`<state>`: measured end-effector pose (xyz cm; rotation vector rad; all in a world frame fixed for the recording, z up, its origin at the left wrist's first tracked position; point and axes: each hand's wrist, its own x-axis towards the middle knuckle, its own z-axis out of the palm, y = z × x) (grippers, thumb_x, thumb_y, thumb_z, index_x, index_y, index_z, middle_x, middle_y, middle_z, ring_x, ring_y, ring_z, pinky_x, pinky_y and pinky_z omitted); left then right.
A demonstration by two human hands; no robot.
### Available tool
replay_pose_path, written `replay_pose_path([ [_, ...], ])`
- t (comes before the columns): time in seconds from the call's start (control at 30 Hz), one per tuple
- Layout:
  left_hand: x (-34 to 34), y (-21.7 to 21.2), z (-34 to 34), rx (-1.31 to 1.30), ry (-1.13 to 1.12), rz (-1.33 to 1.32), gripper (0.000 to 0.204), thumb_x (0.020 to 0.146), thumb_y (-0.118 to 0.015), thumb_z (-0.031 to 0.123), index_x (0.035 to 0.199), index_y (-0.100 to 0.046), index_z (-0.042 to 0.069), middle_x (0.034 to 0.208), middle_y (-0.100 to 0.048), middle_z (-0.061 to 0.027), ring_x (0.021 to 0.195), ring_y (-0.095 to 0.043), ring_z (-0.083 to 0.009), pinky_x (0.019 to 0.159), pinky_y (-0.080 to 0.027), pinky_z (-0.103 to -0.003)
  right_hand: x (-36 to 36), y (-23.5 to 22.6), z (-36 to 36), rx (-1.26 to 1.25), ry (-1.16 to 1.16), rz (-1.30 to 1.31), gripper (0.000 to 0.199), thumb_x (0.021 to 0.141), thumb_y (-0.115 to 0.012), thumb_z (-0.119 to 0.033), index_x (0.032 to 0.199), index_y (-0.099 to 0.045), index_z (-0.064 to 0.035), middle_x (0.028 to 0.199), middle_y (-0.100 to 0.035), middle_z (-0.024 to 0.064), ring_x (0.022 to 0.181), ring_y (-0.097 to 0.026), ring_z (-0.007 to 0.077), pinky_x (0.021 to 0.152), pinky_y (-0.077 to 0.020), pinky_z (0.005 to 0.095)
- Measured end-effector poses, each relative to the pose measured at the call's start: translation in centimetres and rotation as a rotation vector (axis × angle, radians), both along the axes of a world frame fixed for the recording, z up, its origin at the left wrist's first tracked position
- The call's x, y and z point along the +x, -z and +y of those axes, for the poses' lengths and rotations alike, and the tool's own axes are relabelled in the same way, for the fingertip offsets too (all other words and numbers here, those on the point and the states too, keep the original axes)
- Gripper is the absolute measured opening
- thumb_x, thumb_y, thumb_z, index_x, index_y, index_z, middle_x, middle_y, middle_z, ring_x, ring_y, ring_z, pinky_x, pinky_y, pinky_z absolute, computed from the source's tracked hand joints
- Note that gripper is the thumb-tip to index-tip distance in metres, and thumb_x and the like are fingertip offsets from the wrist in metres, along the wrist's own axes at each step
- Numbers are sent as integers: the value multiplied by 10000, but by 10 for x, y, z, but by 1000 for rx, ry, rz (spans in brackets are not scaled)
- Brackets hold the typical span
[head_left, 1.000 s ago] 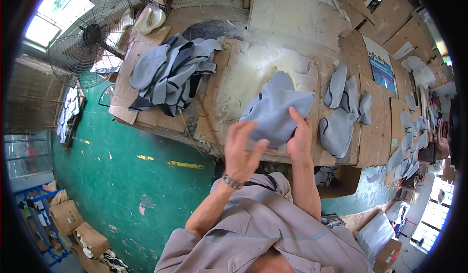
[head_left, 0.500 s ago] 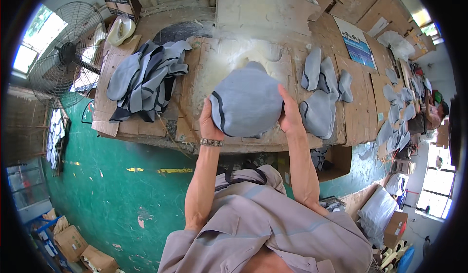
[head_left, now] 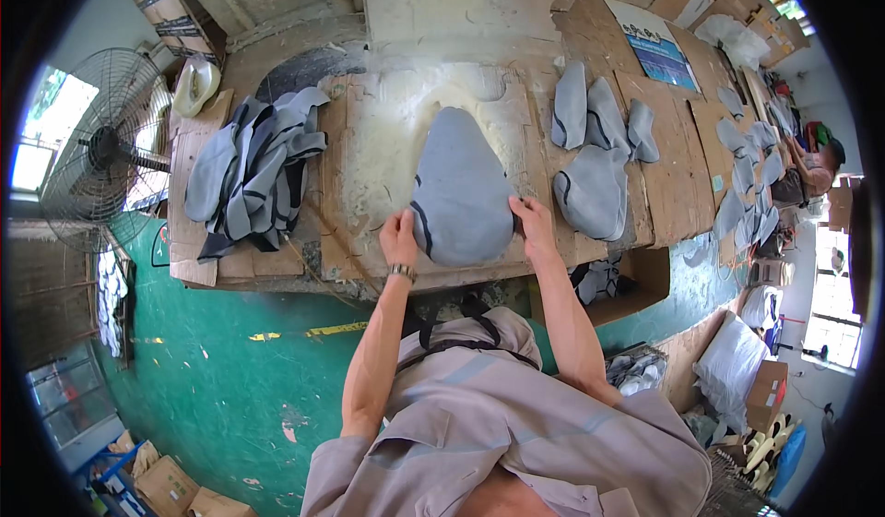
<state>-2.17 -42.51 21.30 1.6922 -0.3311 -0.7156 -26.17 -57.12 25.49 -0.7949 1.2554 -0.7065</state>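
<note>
A grey bicycle saddle (head_left: 461, 190), covered in fabric with a black stripe at its left side, lies on the pale-stained work surface. Its narrow end points away from me and its wide end is nearest. My left hand (head_left: 399, 237) is closed, pinching the cover's edge at the left of the wide end. On the opposite side, my right hand (head_left: 533, 225) pinches the edge between thumb and fingers. The saddle's underside is hidden.
Left of the saddle lies a heap of grey and black fabric covers (head_left: 256, 166). Several grey covered pieces (head_left: 593, 194) lie on the right. A cream saddle-shaped piece (head_left: 196, 86) and a fan (head_left: 109, 148) are at the far left. An open carton (head_left: 636, 286) stands below the table.
The saddle has gone from raised and foreshortened to lying flatter, its narrow end away from me. Both hands have shifted from cupping its sides to pinching the cover's edges.
</note>
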Motion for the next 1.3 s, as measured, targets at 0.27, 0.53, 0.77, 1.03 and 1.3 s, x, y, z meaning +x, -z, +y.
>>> replay_pose_path([
  [0.27,25,-1,-94,609,88,-487,167,918,-710,302,966,-749,147,948,-746,-130,890,-712,-352,774,-549,-462,58,35,-76,-305,-269,821,403,845,-741,-399,917,-776,-4,919,-752,221,878,-728,363,791,-529,464],
  [0.53,23,-8,-83,526,-40,-535,169,891,-729,213,1036,-684,138,934,-725,-154,903,-690,-361,764,-532,-482,86,-33,-29,-901,-188,911,284,914,-689,-273,1090,-717,-51,1062,-706,154,1026,-658,381,893,-509,474],
  [0.77,108,-14,-53,204,-307,-868,256,934,-636,175,1177,-640,98,1063,-664,-163,1022,-612,-377,880,-486,-484,145,-42,42,-1394,-561,936,326,919,-645,-205,1207,-683,-55,1366,-606,93,1301,-513,325,1107,-375,507],
  [1.03,330,-95,41,881,-377,-1046,434,827,-792,401,1163,-732,133,1243,-660,-162,1217,-590,-362,989,-492,-501,138,-40,35,-1340,-512,965,331,897,-644,-179,1203,-684,-58,1373,-599,87,1323,-490,316,1117,-360,512],
  [1.3,359,-148,124,726,-427,-1068,417,986,-628,427,904,-722,29,897,-700,-212,874,-670,-418,760,-497,-536,140,-33,37,-1341,-519,957,324,889,-646,-171,1190,-688,-60,1367,-604,86,1323,-491,316,1120,-358,507],
])
